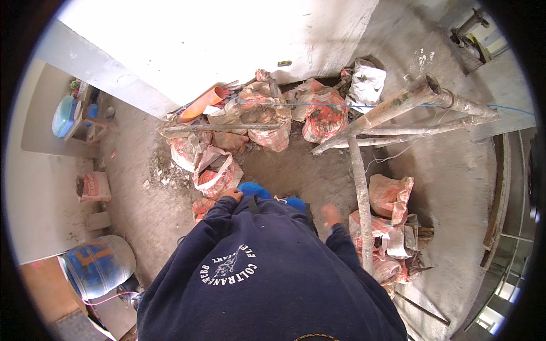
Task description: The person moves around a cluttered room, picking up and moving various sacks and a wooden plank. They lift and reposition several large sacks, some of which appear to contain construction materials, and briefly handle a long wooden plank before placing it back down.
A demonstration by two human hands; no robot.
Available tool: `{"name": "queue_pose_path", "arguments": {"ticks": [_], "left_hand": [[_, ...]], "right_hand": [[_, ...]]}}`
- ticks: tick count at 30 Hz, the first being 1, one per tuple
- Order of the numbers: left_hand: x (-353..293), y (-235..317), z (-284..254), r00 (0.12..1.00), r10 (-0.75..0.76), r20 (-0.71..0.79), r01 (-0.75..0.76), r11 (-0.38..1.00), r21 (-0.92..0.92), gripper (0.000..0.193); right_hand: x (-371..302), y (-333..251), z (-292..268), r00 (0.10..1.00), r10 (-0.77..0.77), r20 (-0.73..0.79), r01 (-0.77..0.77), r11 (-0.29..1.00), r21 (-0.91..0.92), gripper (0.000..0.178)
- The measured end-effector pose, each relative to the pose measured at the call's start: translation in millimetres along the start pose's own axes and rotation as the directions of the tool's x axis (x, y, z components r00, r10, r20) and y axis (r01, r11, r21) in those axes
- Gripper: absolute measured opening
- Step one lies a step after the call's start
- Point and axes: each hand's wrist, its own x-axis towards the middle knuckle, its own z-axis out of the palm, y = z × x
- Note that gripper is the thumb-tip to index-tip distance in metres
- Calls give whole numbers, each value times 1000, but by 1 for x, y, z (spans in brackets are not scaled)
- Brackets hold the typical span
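Note:
My left hand (232, 194) is low by the hem of my dark sweatshirt, beside my blue-clad leg (254, 190). Its fingers are small and partly turned away, so their grip is not clear. Just beyond it in the picture stands an open red-and-white woven sack (218, 175); whether they touch cannot be told. My right hand (330, 215) hangs out to the right of my body, smeared by motion. Nothing shows clearly in it. The nearest things on that side are an upright dirty pole (362, 199) and several filled sacks (391, 196).
Rubble-filled sacks (270, 133) line the white wall, with an orange pipe (202, 104) and a wooden strip (222, 128) on them. A blue cord (318, 104) stretches across. A crusted metal pipe frame (392, 111) stands right. A blue barrel (98, 266) is at lower left.

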Motion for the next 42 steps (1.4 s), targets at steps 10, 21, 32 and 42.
{"name": "queue_pose_path", "arguments": {"ticks": [10,21,32,42], "left_hand": [[14,26,-18,997,73,17,-74,997,17,30],[56,29,-30,983,142,-118,-150,987,-62,24],[158,47,-69,986,135,93,-130,990,-59,30],[217,77,-92,758,-158,632,10,973,231,86]], "right_hand": [[-69,-10,0,841,337,423,-519,283,806,25],[-58,-30,43,757,309,575,-299,947,-115,41],[37,-82,-9,589,706,392,-652,130,747,28],[172,-148,-91,672,723,161,-587,388,710,49]]}}
